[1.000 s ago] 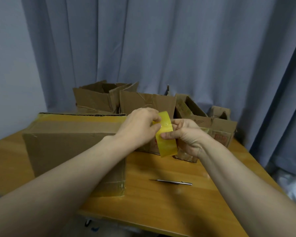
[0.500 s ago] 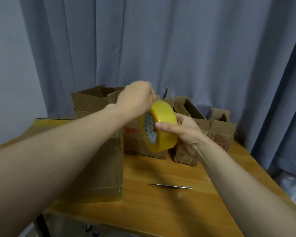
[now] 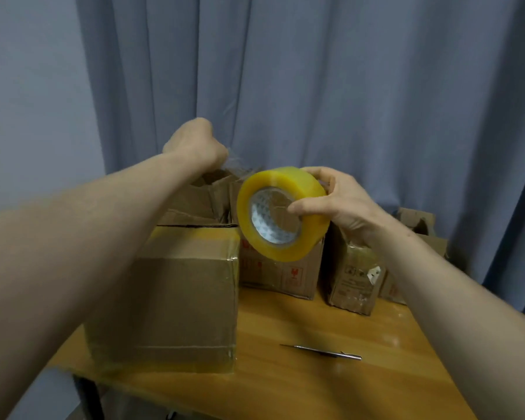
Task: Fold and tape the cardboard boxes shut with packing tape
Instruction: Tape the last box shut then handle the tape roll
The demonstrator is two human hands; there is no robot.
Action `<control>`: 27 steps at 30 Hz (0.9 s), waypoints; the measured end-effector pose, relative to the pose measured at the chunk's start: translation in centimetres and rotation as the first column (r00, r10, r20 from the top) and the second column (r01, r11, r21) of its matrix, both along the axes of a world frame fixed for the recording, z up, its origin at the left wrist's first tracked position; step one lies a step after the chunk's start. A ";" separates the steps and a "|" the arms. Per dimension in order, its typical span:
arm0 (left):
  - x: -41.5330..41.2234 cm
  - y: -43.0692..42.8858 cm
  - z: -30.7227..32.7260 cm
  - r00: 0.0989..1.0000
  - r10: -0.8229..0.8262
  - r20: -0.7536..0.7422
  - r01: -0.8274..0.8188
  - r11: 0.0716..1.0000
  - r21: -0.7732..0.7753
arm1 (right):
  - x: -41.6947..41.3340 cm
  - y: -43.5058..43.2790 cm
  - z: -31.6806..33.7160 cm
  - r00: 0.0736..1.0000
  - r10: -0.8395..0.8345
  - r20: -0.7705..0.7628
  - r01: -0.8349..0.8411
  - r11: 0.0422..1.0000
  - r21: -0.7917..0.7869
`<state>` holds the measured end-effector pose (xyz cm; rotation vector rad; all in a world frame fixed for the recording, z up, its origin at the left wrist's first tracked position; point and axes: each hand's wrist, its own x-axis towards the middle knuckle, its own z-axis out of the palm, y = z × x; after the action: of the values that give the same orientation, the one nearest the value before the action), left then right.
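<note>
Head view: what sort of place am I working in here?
Probably a spare room at home or a small office used for packing, not a warehouse. A small wooden table stands against a grey curtain, crowded with worn cardboard boxes, and the right hand holds a tape roll.

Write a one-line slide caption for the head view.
Right hand holds a yellow tape roll while left hand pulls a strip above the big box.

Cardboard, glossy tape, varnished wood, soft cloth

The tape roll point(image 3: 282, 213) is glossy, translucent yellow plastic around a printed paper core. The big box point(image 3: 176, 298) is matt brown cardboard, its edges banded with shiny tape. The worktop point(image 3: 300, 386) is smooth, lightly glossy wood. The thin tool point(image 3: 322, 351) looks like polished metal. The curtain point(image 3: 346, 86) is matt grey-blue cloth.
</note>
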<state>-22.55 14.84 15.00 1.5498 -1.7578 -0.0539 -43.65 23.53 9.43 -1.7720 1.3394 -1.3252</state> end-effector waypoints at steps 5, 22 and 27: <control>4.2 -0.6 0.5 0.991 0.100 -0.084 -0.102 0.995 -0.017 | 0.3 -0.8 1.7 0.982 0.030 -0.187 -0.018 0.998 0.066; 13.9 0.7 -2.1 0.898 0.284 -0.336 -0.246 0.957 0.153 | 1.2 -2.6 4.1 0.950 0.148 -0.275 -0.120 0.986 0.117; 16.4 1.7 -3.7 0.844 0.357 -0.400 -0.296 0.932 0.208 | 4.0 -4.0 6.4 0.975 0.199 -0.097 -0.194 0.979 0.060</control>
<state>-6.10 16.52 11.26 1.7605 -1.1450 -0.3333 -39.64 19.49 15.79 -1.9054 1.2039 -1.0979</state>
